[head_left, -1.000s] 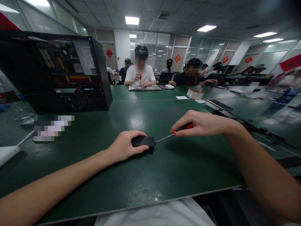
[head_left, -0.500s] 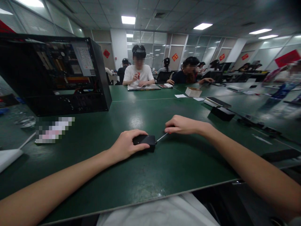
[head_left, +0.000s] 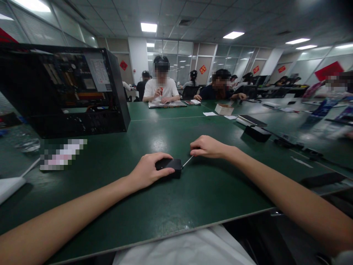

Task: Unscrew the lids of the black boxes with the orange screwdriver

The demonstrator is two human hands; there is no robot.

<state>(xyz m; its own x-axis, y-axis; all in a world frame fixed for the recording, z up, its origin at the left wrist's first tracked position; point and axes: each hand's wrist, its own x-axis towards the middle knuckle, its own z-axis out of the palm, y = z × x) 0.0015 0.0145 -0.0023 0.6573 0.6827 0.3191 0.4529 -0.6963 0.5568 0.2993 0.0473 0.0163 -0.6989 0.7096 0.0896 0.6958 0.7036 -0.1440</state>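
My left hand (head_left: 149,170) is wrapped round a small black box (head_left: 176,168) that rests on the green table (head_left: 154,206). Its thumb presses along the near side and its fingers reach over the far side. From the right, my right hand (head_left: 205,147) grips a screwdriver (head_left: 188,161) by its handle, which the fingers mostly hide. The thin metal shaft slants down to the left, and its tip meets the right end of the box. What the tip touches there is too small to make out.
An open black computer case (head_left: 116,92) stands at the left, near a pixelated flat item (head_left: 63,154). Further right are a small white open box (head_left: 224,109), a black box (head_left: 256,133) and dark cables (head_left: 298,143). Across the table a person (head_left: 161,86) works on a flat panel.
My right hand and the screwdriver handle have shifted slightly left, while the tip stays at the box's end. My left hand and the box hold their place. The view has turned a little.
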